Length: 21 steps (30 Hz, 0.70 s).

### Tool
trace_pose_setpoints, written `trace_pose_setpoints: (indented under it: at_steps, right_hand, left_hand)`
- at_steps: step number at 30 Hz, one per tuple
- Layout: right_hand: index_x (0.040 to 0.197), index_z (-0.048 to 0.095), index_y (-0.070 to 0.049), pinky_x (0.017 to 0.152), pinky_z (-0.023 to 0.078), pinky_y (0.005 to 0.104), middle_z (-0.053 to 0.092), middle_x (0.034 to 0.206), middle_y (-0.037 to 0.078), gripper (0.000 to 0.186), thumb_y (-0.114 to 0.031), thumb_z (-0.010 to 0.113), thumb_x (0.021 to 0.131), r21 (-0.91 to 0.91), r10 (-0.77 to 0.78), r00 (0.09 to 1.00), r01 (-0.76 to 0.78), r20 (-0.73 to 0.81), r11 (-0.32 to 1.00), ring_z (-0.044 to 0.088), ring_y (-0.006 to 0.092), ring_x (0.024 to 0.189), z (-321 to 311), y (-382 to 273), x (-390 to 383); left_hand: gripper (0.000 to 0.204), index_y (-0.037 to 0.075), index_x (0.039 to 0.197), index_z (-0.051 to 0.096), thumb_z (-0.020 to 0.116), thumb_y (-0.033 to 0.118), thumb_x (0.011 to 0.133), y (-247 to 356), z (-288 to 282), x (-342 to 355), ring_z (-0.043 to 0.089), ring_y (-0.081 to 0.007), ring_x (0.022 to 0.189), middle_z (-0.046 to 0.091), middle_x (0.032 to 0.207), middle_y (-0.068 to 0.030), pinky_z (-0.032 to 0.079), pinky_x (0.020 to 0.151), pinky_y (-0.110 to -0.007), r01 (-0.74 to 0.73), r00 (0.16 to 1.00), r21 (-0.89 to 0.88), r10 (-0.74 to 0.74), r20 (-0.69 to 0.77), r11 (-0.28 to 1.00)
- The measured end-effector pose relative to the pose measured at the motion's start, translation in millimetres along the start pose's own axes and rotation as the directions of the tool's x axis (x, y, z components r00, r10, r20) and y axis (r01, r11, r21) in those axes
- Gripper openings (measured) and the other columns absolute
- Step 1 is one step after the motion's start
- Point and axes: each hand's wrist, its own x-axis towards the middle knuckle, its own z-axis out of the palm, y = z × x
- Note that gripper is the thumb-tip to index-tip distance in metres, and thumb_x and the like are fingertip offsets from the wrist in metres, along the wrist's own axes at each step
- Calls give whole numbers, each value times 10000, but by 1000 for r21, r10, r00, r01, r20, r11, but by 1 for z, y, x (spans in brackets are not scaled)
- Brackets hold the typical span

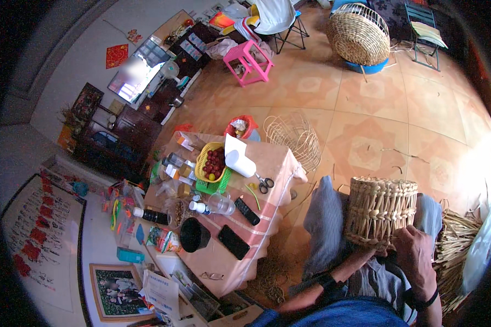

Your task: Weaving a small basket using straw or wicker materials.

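A round basket [382, 210] of pale braided straw rests on my lap, its knotted openwork side facing up and its thick rim toward me. My left hand [370, 252] is at the near rim and grips it from below, with most of its fingers hidden. My right hand [414, 253] is closed at the rim's right corner, its fingers bent inward. Whether a loose strand lies in the right fingers is too small to tell. Dark bands circle both wrists.
To my left stands a cloth-covered table [273, 163] bearing scissors [265, 184], a phone [234, 242], a remote [247, 211] and a yellow fruit basket [210, 162]. Straw bundles [453, 250] lie at my right. A wire-like frame [293, 141], pink stool [249, 62] and large woven basket [359, 39] stand farther off.
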Motion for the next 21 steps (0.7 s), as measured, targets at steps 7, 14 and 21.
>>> trace_pose_setpoints:
  at_steps: [7,14,21]
  right_hand:
    - [851,672,-57,628,536,445,653,789,129,114,-111,767,818,155,-43,998,35,50,987,683,347,710,-4,-20,0]
    - [1085,707,-16,750,586,422,710,957,186,307,-3,764,784,477,-166,957,34,238,878,727,372,850,-53,-54,-9]
    - [1249,701,-57,822,599,413,769,1115,151,427,-255,855,904,791,-519,781,52,348,609,760,321,997,-68,-60,-38]
  left_hand:
    - [302,54,1329,672,527,174,1093,-8,5,-42,634,-156,1154,704,1267,-39,510,1042,-346,-58,998,-593,31,-55,803]
    - [375,41,1423,604,489,175,1092,26,-4,-11,529,-249,1375,607,1466,-122,389,1202,-388,215,977,-294,-208,53,931]
    - [465,100,1522,505,372,293,1120,-247,54,64,442,-296,1498,493,1603,-166,310,1275,-424,174,972,385,-96,-213,906]
